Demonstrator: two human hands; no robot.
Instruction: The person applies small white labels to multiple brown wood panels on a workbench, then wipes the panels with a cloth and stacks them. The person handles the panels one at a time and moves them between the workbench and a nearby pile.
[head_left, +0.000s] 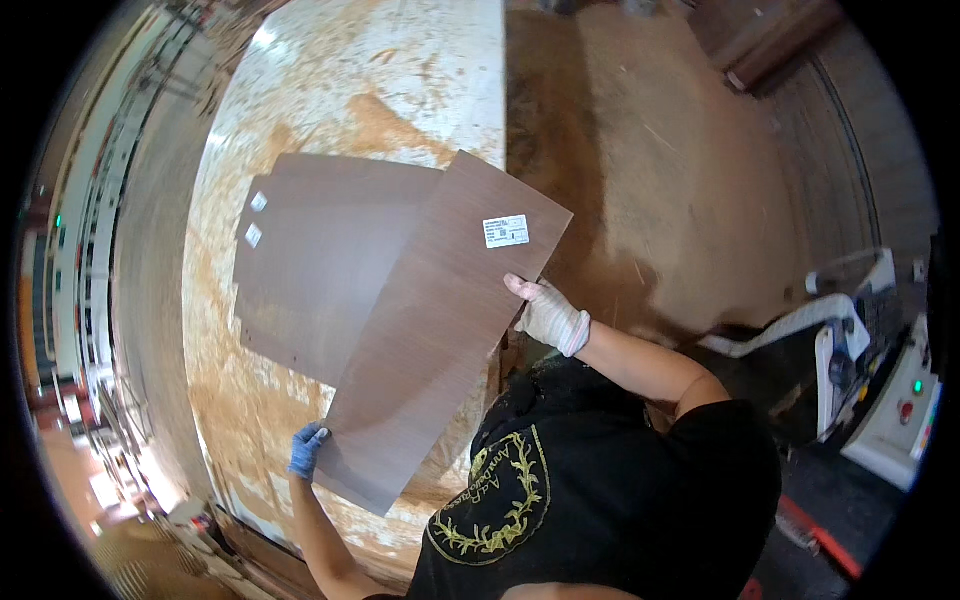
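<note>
A long brown wood-grain panel point(435, 330) with a white printed label point(506, 231) near its far end slants across the table's right side. My left hand point(306, 448), in a blue glove, is closed on the panel's near left edge. My right hand point(548, 315), in a whitish knit glove, is closed on its right edge, with the thumb on top and the other fingers mostly hidden. More brown panels point(310, 250) lie stacked and slightly offset on the table, partly under the held one. Two small white labels show along their left side.
Brown dust and smears cover the white tabletop point(300, 90). At the right stands a machine with a light grey control panel point(900, 410), a red button and a green light. Long pale machinery point(90, 200) runs along the left. A brown stack point(765, 40) sits at the far right.
</note>
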